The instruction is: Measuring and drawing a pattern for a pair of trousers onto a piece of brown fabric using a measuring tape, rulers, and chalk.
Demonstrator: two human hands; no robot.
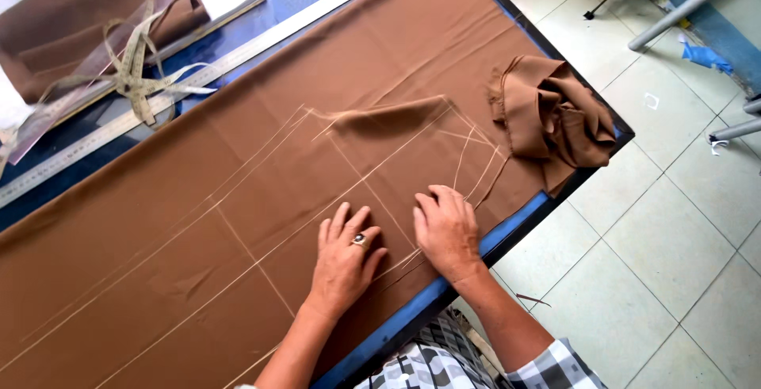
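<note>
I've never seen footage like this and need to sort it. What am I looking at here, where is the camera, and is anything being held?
There is one picture, taken from a camera on a person's head, looking down at their own bare hands. The left hand, wearing a ring, and the right hand both lie flat on a brown cloth marked with pale chalk lines, spread over a blue-edged table. Neither hand holds anything. A bunched scrap of the same brown cloth lies at the table's corner. A pale measuring tape and a long metal ruler lie further away.
</note>
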